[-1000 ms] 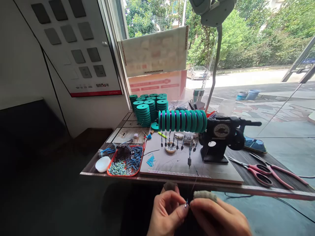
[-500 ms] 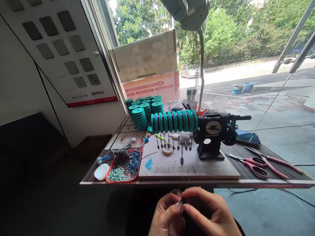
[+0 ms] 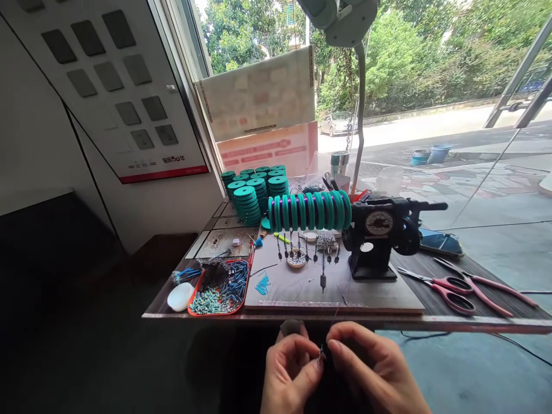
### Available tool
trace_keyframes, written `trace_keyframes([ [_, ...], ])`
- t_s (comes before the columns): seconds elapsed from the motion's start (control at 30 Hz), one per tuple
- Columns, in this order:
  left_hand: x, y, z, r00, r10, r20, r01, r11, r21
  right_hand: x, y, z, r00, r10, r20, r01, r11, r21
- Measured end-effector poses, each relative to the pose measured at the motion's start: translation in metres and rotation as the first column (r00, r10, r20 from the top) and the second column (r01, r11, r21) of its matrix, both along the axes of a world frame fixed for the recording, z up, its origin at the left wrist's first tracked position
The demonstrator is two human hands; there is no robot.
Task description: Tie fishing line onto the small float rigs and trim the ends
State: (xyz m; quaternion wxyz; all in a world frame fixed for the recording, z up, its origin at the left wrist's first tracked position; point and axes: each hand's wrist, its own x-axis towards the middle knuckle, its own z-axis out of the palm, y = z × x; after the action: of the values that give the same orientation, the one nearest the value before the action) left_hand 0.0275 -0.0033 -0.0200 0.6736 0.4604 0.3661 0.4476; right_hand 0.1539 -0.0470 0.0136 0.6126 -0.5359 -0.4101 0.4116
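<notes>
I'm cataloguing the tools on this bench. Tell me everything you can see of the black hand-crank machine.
The black machine stands upright on the grey board, right of centre on the table. It looks like dark cast metal, with a round pale dial on its front, a smaller pale spot below, a flat foot, and a wheel with a handle bar pointing right. A shaft runs left from it, carrying a row of green spools. Neither hand touches it.

Near the table edge (image 3: 276, 315), left hand (image 3: 288, 374) and right hand (image 3: 376, 374) pinched together on a tiny dark piece (image 3: 321, 354). Beyond, a red tray (image 3: 218, 287) of small parts at left, green spools (image 3: 308, 210) on a black winder (image 3: 374, 237), pink scissors (image 3: 448, 287) at right.
</notes>
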Motion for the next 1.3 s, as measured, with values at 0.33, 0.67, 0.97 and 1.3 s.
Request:
trace_keyframes([
  [0.33,-0.002,0.002,-0.01,1.0,0.018,-0.01,-0.018,0.997,0.072,0.003,-0.001,-0.001,0.988,0.01,0.155,-0.011,1.0,0.005],
  [0.67,-0.001,0.003,0.0,0.998,0.025,-0.053,-0.019,0.994,0.104,0.009,0.002,-0.006,0.889,0.055,0.454,-0.155,0.97,0.186],
  [0.97,0.002,-0.002,0.012,0.998,-0.026,0.058,0.033,0.991,-0.133,0.006,0.003,-0.009,0.969,0.044,0.242,-0.062,0.996,0.067],
  [1.3,-0.001,-0.001,0.01,0.998,0.035,0.054,-0.023,0.978,-0.207,0.013,0.009,0.002,0.9,0.192,0.392,-0.221,0.975,0.031],
])
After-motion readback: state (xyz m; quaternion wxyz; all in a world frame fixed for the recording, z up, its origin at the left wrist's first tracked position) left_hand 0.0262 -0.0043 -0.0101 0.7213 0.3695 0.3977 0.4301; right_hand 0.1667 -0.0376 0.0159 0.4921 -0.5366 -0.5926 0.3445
